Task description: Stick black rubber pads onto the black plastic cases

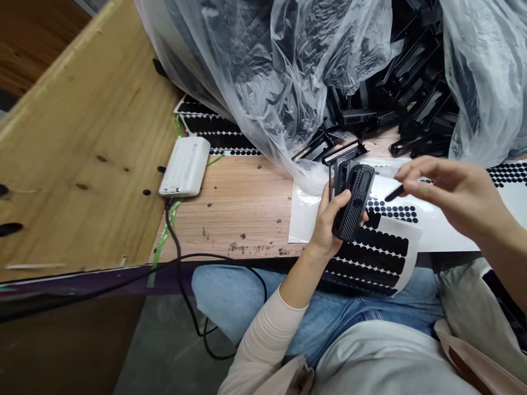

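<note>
My left hand (331, 222) is closed around a small stack of black plastic cases with a carbon-weave pattern (352, 197), held upright above the table edge. My right hand (447, 189) hovers to the right of it, thumb and forefinger pinching a small black oval sticker (394, 192) close to the cases. Under both hands lies a white sheet of black oval stickers (381, 258), overhanging the table edge above my lap.
A clear plastic bag (267, 71) full of black plastic cases (415, 109) fills the back of the wooden table (242, 203). More sticker sheets (214, 129) lie beneath it. A white power bank (185, 166) with a black cable (177, 247) sits left. A wooden board (82, 148) borders the left.
</note>
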Action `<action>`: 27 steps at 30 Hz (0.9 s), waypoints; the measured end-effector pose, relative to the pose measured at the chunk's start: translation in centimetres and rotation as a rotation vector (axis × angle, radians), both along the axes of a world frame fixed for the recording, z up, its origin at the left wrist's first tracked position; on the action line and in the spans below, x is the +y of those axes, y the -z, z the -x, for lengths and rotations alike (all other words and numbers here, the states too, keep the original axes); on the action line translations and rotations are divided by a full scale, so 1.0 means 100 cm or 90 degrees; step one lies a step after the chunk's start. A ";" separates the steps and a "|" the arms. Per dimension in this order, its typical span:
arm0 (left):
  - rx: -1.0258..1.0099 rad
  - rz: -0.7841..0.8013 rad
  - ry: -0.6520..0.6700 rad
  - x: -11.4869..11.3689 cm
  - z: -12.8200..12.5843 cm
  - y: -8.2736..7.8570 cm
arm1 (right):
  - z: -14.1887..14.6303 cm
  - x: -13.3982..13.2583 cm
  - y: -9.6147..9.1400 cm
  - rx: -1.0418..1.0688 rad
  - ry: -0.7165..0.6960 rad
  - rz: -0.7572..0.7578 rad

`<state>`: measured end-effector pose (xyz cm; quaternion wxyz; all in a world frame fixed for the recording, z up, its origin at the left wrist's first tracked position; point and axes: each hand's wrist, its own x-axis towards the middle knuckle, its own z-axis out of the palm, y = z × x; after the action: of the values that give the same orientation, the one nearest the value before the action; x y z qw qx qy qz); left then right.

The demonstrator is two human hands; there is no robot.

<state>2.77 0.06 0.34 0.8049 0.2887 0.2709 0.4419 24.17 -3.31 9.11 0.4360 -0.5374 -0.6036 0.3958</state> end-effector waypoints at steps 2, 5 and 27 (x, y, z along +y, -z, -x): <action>0.006 -0.003 0.004 0.000 0.001 -0.001 | 0.004 0.018 -0.005 0.078 0.030 0.114; 0.011 -0.005 0.009 -0.001 0.001 -0.002 | 0.012 0.037 -0.004 0.106 0.009 0.191; -0.007 0.003 0.024 -0.001 0.002 -0.001 | 0.016 0.042 -0.004 -0.043 -0.047 0.139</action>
<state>2.58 -0.08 0.49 0.8152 0.2894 0.2623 0.4277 22.53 0.90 9.56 0.3394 -0.5720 -0.5908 0.4566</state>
